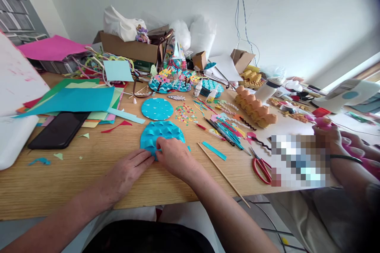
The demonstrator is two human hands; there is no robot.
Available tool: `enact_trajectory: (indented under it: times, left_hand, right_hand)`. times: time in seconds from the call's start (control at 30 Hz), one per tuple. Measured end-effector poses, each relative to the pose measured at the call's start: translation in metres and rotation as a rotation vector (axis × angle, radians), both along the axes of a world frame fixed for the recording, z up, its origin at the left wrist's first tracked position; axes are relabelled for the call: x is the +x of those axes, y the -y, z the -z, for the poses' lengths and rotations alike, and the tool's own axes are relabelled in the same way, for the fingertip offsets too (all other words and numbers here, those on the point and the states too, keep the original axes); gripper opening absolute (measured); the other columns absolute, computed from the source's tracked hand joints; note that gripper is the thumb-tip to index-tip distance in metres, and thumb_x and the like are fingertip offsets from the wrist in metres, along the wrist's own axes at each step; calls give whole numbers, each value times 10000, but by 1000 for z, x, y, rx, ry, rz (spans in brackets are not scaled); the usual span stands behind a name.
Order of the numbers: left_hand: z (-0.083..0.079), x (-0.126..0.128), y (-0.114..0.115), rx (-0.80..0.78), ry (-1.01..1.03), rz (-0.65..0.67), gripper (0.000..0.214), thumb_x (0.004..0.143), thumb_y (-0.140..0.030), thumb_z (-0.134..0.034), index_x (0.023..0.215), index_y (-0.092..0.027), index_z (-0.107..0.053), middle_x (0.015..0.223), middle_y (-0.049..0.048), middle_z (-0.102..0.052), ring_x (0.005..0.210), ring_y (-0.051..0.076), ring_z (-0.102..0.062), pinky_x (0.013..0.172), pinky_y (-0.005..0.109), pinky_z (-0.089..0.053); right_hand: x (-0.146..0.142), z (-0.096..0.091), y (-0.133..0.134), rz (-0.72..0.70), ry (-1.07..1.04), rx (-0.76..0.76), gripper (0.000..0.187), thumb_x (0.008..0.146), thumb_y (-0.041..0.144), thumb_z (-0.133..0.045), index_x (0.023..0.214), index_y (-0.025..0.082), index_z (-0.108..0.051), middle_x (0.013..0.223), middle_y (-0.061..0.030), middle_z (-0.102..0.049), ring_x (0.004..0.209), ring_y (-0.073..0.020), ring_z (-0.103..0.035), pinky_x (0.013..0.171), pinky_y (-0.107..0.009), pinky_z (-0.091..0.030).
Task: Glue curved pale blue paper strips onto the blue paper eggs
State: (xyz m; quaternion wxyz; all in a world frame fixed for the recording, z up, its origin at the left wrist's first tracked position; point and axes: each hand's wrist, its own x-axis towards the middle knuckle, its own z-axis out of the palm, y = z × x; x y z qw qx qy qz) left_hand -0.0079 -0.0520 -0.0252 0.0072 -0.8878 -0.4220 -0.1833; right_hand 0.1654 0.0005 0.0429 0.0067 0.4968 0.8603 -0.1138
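Note:
A round teal paper disc covered in overlapping scale-like folds lies on the wooden table in front of me. My left hand rests flat at the disc's near left edge, fingertips touching it. My right hand presses on the disc's near edge, fingers pinching a small teal piece there. A second, flatter teal disc with white dots lies just behind the first.
A black phone and coloured paper sheets lie at left. A wooden stick, red scissors, paper strips and an egg carton lie at right. Another person's hands work at far right. Boxes line the back.

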Motion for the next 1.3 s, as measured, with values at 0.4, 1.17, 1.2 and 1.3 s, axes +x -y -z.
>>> enact_trajectory:
  times: [0.4, 1.17, 1.2, 1.3]
  left_hand:
    - [2, -2, 2, -95, 105, -35, 455, 862, -76, -265, 1200, -205, -541, 1210, 27, -594, 1152, 158, -511, 985, 315, -421]
    - [-7, -5, 0, -161, 212, -36, 412, 893, -137, -234, 1116, -193, -576, 1156, 31, -624, 1079, 158, -569, 952, 322, -462]
    - [-6, -6, 0, -160, 211, -35, 413, 892, -137, -234, 1117, -194, -575, 1159, 31, -623, 1080, 157, -568, 952, 322, -463]
    - [-5, -6, 0, -136, 196, -25, 407, 887, -125, -243, 1127, -184, -567, 1163, 40, -622, 1082, 153, -569, 950, 315, -463]
  right_hand:
    - [7, 10, 26, -27, -26, -22, 323, 902, 264, -359, 921, 220, -678, 843, -68, -719, 751, -199, -666, 617, -257, -426]
    - [2, 9, 30, -29, -45, -49, 331, 891, 226, -363, 1017, 245, -669, 893, -62, -726, 773, -204, -671, 623, -262, -435]
    - [2, 8, 31, -27, -41, -48, 330, 890, 224, -365, 1021, 246, -667, 890, -62, -726, 768, -203, -671, 622, -260, -435]
    - [5, 4, 34, -14, -70, -77, 307, 887, 232, -391, 1002, 251, -675, 891, -49, -726, 779, -183, -669, 639, -240, -431]
